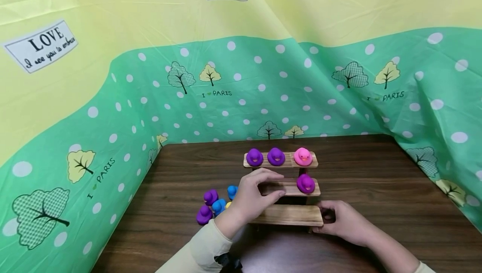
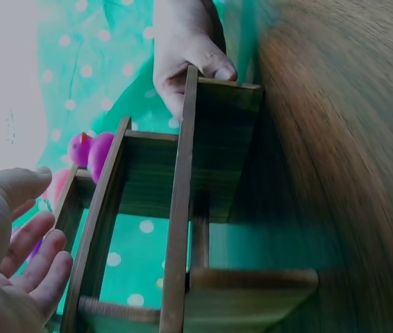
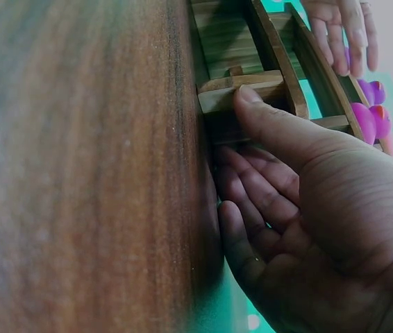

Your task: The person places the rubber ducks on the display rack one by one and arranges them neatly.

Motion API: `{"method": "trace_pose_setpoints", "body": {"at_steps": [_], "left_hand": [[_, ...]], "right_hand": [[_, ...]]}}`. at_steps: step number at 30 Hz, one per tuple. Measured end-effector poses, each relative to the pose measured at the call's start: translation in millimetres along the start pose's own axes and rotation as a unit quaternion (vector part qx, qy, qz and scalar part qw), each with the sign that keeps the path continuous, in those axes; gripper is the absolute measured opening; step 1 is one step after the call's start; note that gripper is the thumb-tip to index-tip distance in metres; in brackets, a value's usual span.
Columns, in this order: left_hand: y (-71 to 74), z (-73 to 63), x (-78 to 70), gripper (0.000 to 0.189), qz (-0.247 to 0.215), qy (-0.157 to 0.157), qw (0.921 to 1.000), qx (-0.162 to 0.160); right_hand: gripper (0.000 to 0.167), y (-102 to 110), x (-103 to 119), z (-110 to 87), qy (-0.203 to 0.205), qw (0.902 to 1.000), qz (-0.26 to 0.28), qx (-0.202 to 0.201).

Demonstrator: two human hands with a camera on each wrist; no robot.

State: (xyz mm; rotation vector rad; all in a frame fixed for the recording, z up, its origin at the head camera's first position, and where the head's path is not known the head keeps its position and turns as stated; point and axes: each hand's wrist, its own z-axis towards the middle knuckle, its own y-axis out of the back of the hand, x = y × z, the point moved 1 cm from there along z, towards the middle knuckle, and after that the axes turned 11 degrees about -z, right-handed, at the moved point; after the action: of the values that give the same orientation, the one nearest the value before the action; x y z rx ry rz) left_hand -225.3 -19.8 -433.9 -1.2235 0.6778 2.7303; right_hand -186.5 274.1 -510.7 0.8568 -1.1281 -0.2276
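A three-tier wooden stand stands on the dark table. My right hand grips the right end of its lowest tier; in the right wrist view the thumb lies on the end leg, with the other fingers curled behind it. Over the left part of the middle tier, my left hand holds nothing, thumb and fingers spread apart. A purple rubber duck sits at the right of that tier. On the top tier are a purple duck, another purple duck and a pink duck.
Left of the stand, several loose ducks lie on the table, among them a purple duck and a blue duck. My left forearm partly hides this group. A green and yellow printed cloth hangs around the table's back and sides.
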Motion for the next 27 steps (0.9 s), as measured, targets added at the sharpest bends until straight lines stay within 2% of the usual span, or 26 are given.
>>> {"method": "trace_pose_setpoints", "body": {"at_steps": [5,8,13,19,23,27], "left_hand": [[15.6,-8.2,1.1,0.037,-0.02,-0.009,0.9997,-0.007],[27.6,-15.0,2.1,0.036,-0.037,0.001,0.9992,-0.016],[52.0,-26.2,7.1,0.031,-0.056,0.029,0.9966,-0.053],[87.0,-33.7,14.0,0.027,-0.094,0.071,0.9872,-0.107],[108.0,-34.9,25.1,0.028,-0.102,0.109,0.9813,-0.121],[121.2,-35.2,39.9,0.029,-0.102,0.134,0.978,-0.123]], "right_hand": [[0.031,0.2,1.9,0.8,0.01,0.9999,-0.004,-0.006],[0.031,0.6,3.0,1.3,0.013,0.9999,-0.004,-0.006],[0.032,1.2,3.3,2.8,-0.002,1.0,-0.006,-0.001],[0.033,0.2,1.9,4.2,-0.024,0.9995,0.013,0.015],[0.032,-0.7,0.4,3.5,-0.023,0.9995,0.018,0.015],[0.032,-1.2,-1.2,2.6,-0.022,0.9996,0.012,0.011]]}}
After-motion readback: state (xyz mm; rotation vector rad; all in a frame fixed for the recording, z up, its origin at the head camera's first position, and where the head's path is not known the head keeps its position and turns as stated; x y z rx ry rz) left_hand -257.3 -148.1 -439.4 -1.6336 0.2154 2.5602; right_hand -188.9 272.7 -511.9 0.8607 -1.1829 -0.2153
